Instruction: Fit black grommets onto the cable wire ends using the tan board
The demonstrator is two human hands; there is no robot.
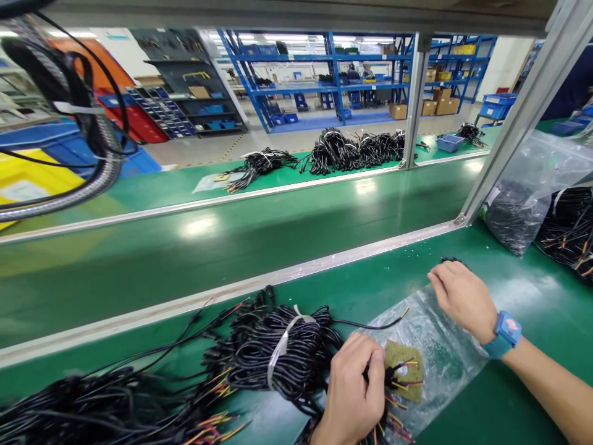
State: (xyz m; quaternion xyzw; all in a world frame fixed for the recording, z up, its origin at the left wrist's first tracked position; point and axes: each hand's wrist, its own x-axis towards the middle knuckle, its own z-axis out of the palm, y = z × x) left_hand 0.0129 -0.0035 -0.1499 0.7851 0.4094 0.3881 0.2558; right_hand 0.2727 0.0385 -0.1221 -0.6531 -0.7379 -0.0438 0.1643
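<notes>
Far left, near edge of the green table [463, 408]: a loose heap of black cables [92, 408] with red and yellow stripped ends, running out of view at the left and bottom edges.

Centre: a coiled cable bundle [282, 352] bound by a white tie [281, 346]; no writing legible on the tie. One stray lead arcs right from it across the clear plastic bag [440, 352].

Left hand [352, 389] — fingers closed, pinching a few black cable ends just beside the bundle, over a small square olive pad [407, 364] with a white spot; coloured wire tips fan out around it.

The bag lies flat on the table, under the pad and reaching to the right hand.

Right hand [463, 296] — palm down, fingers curled over a small dark item at the bag's far corner; whether it grips the item cannot be told. A blue wristband [504, 334] on the wrist, pink mark unreadable.

Far right: a filled plastic sack [523, 204] against an aluminium post [523, 117], more cables [572, 235] beside it.

Open room: bare table between the bag and the metal edge strip [324, 262], and the empty green conveyor belt [231, 247] beyond it.
</notes>
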